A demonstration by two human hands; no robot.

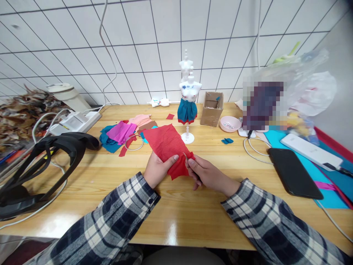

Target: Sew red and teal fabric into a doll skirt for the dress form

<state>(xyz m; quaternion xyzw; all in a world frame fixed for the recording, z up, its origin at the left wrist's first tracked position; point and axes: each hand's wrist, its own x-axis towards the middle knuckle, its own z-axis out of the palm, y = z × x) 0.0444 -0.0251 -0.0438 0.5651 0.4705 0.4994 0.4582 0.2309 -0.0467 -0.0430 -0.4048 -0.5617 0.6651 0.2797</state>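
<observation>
A sheet of red crepe paper (169,145) is held up over the table. My left hand (158,167) grips its lower left part, thumb on top and fingers hidden underneath. My right hand (208,173) is closed around small scissors (185,156), whose tip shows at the paper's right edge; the handles are mostly covered by the fingers. A bit of red paper sticks up by the right thumb. Beyond the paper stands a white mini dress form (190,88) in a teal skirt (187,111) with a red hem.
Folded coloured paper (121,133) and a ring (134,142) lie at left, near a black headset (52,147). Behind are a cardboard box (211,110) and pink bowl (230,124). A black phone (295,173), power bank (311,151) and cables lie at right.
</observation>
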